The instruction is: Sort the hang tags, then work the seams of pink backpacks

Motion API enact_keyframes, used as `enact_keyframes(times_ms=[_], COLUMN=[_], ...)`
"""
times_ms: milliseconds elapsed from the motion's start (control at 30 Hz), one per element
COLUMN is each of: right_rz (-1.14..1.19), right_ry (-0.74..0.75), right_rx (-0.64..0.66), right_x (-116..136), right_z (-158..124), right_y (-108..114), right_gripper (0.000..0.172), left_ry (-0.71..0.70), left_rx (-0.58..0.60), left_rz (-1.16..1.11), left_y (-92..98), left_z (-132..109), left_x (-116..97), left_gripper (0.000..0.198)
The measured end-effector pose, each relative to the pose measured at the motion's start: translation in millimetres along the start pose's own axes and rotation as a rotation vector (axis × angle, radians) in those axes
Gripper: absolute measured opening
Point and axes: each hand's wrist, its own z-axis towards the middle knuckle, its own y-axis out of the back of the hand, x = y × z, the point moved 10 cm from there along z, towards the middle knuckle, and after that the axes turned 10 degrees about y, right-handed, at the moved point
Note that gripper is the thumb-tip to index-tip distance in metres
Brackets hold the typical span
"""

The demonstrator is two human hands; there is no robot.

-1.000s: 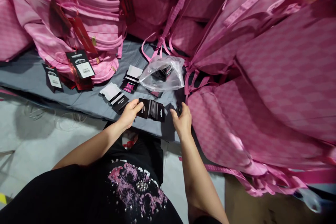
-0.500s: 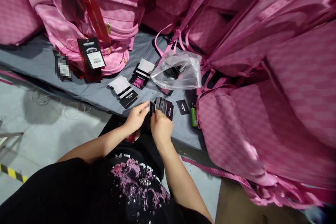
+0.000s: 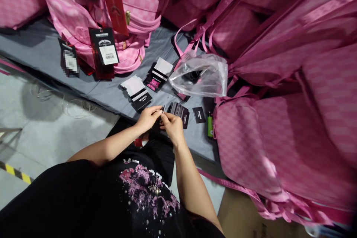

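At the table's near edge, my left hand (image 3: pixel 148 118) and my right hand (image 3: pixel 174 125) meet, both pinching a small black card (image 3: pixel 164 109) seen nearly edge-on. Just beyond my right hand lies a fanned stack of black cards (image 3: pixel 179 111) with white print. A single black card (image 3: pixel 199 115) rests to the right of that stack. Ahead of my left hand are a pile of black-and-white cards (image 3: pixel 136 92) and another pile with a pink figure (image 3: pixel 158 74). My fingers partly hide the held card.
A clear plastic bag (image 3: pixel 205 72) with dark contents sits behind the stack. Beside a pink backpack (image 3: pixel 245 137) on the right stands a green lighter (image 3: pixel 210 125). Another pink backpack (image 3: pixel 134 33) with black and red tags is at the back left of the grey-covered table (image 3: pixel 92 93).
The held card has turned from showing its dark face to nearly edge-on. My right hand's fingers have shifted from a curled grip to a pinch. The view has moved slightly left.
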Motion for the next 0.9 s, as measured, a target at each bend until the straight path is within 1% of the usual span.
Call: enact_keyframes(times_ms=[133, 300, 500, 700, 900], right_rz=[0.176, 0.304, 0.406, 0.483, 0.516], right_ry=[-0.082, -0.11, -0.125, -0.147, -0.154], right_rx=[-0.004, -0.023, -0.047, -0.079, -0.078], right_x=[-15, -19, -22, -28, -30], right_z=[1, -2, -5, -10, -12], right_y=[-2, -6, -11, -18, -19], right_gripper=[0.055, 0.058, 0.061, 0.063, 0.06], left_ry=[0.009, 0.025, 0.06, 0.106, 0.115], left_rx=[-0.006, -0.009, 0.001, 0.012, 0.008], left_rz=[0.022, 0.051, 0.087, 0.067, 0.034], left_y=[-0.1, 0.5, 0.2, 1.4, 4.3], left_z=[-1, -1, 2, 5, 7], left_x=[-2, -5, -4, -1, -2], left_gripper=[0.03, 0.035, 0.036, 0.038, 0.029])
